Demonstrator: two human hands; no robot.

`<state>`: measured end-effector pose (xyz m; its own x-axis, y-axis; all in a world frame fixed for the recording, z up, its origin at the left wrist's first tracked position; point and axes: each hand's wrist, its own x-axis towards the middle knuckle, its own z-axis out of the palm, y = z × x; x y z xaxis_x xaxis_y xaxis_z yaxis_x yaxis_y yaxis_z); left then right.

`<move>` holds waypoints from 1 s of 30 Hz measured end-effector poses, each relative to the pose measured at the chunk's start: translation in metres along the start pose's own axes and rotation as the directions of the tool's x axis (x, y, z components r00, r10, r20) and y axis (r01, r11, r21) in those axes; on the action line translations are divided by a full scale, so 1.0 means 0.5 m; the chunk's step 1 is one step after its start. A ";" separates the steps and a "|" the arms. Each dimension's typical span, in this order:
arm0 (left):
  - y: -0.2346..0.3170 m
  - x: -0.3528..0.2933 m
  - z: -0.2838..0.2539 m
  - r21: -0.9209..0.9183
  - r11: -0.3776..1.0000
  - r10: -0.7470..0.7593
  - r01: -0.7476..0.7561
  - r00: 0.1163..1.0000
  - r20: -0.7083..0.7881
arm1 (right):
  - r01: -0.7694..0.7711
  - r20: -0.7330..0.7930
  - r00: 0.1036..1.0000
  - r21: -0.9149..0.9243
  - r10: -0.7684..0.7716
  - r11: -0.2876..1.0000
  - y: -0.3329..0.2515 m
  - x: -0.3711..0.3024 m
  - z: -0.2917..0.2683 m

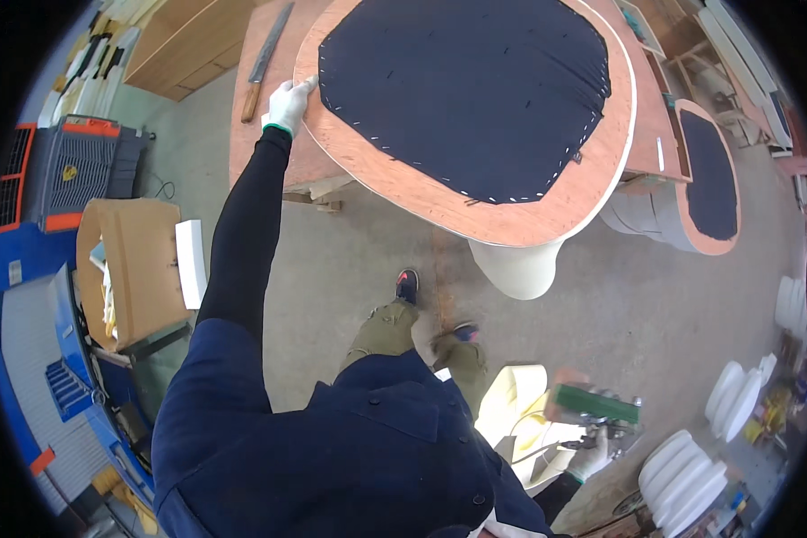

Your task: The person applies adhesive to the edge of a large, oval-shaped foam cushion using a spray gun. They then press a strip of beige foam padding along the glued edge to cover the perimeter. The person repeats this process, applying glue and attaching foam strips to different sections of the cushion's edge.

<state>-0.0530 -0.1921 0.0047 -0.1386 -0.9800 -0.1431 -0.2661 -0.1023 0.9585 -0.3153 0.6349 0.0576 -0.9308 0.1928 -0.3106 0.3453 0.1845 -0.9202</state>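
A large rounded plywood furniture base (368,166) lies on the worktable, with black fabric (466,99) over its middle. Small light marks like staples run along the fabric's edge. My left hand (289,105), in a white glove, is closed on the base's left edge. Down at the lower right, my gloved right hand (590,455) grips a staple gun with a green body (601,405), well apart from the base; the gun is slightly blurred. A long knife with a wooden handle (252,100) lies on the table near my left hand.
Beyond the worktable (247,143) on the right stands a similar piece with a black centre (710,175). A cardboard box (143,269) is at the left, near blue machinery. Cream foam pieces (511,394) lie close to my right side. White stacked shapes (681,480) stand lower right.
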 end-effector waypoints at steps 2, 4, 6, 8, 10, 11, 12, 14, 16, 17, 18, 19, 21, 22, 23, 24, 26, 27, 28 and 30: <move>0.003 -0.042 0.005 0.122 0.992 0.033 -0.029 0.999 -0.038 | 0.027 0.081 0.996 -0.069 -0.021 0.997 0.000 -0.081 0.036; -0.004 -0.097 0.022 0.123 0.992 0.031 -0.021 0.996 -0.081 | -0.028 0.161 0.986 -0.084 0.041 0.996 0.000 -0.138 0.070; -0.032 -0.166 0.043 0.292 0.956 0.081 -0.029 0.983 -0.167 | -0.132 0.130 0.980 -0.144 0.151 0.981 0.000 -0.170 0.101; -0.065 -0.215 0.046 0.418 0.908 0.133 -0.017 0.960 -0.248 | 0.011 0.316 0.947 -0.192 0.051 0.981 0.005 -0.195 0.130; -0.093 -0.240 0.050 0.373 0.927 0.110 -0.017 0.967 -0.228 | 0.194 0.390 0.915 -0.210 -0.099 0.958 0.011 -0.223 0.158; -0.094 -0.231 0.038 0.438 0.897 0.132 -0.052 0.979 -0.154 | 0.185 0.415 0.906 -0.217 -0.081 0.958 0.015 -0.238 0.171; -0.095 -0.223 0.037 0.165 0.986 0.050 -0.029 0.991 -0.123 | 0.343 0.438 0.867 -0.181 -0.237 0.922 0.023 -0.255 0.187; -0.090 -0.206 0.017 0.203 0.960 0.208 -0.192 0.976 -0.061 | 0.134 0.372 0.926 -0.180 -0.059 0.974 0.037 -0.288 0.202; -0.092 -0.210 -0.035 0.100 0.992 -0.082 0.077 0.995 0.048 | 0.219 0.355 0.917 -0.064 -0.183 0.974 0.055 -0.321 0.206; -0.111 -0.239 -0.054 0.014 0.979 0.205 -0.206 0.977 0.057 | 0.222 0.344 0.918 -0.036 -0.196 0.974 0.064 -0.335 0.205; -0.136 -0.279 -0.085 0.037 0.963 0.265 -0.266 0.964 0.019 | 0.143 0.371 0.919 0.006 -0.135 0.990 0.073 -0.348 0.199; -0.163 -0.321 -0.115 0.065 0.983 0.174 -0.171 0.984 -0.046 | 0.160 0.347 0.927 -0.029 -0.140 0.987 0.082 -0.359 0.194; -0.244 -0.455 -0.190 0.273 0.889 0.369 -0.369 0.928 0.051 | 0.299 0.347 0.887 0.071 -0.304 0.952 0.096 -0.379 0.177; -0.286 -0.527 -0.229 0.363 0.846 0.367 -0.390 0.920 0.134 | 0.296 0.362 0.878 0.106 -0.314 0.949 0.100 -0.387 0.169; -0.331 -0.608 -0.273 0.466 0.857 0.163 -0.221 0.973 0.163 | 0.274 0.370 0.879 0.124 -0.301 0.954 0.105 -0.395 0.159; -0.367 -0.690 -0.317 0.594 0.757 0.100 -0.272 0.947 0.306 | 0.255 0.396 0.869 0.157 -0.297 0.954 0.106 -0.403 0.150; -0.426 -0.849 -0.365 0.629 0.777 -0.231 -0.005 0.928 0.293 | 0.316 0.360 0.857 0.201 -0.370 0.927 0.104 -0.415 0.128; -0.445 -0.919 -0.370 0.546 0.837 -0.188 -0.045 0.912 0.363 | 0.339 0.348 0.850 0.214 -0.396 0.916 0.102 -0.420 0.116; -0.450 -0.969 -0.359 0.498 0.867 -0.243 0.026 0.894 0.376 | 0.383 0.333 0.842 0.187 -0.425 0.905 0.097 -0.423 0.101; -0.436 -1.011 -0.304 0.414 0.910 -0.202 -0.010 0.863 0.464 | 0.320 0.376 0.840 0.239 -0.391 0.917 0.093 -0.428 0.075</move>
<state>0.2202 0.2997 -0.0944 -0.5084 -0.7453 -0.4313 -0.6357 -0.0131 0.7718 -0.1047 0.5662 0.0723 -0.9621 -0.2725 0.0095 -0.0100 0.0003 -1.0000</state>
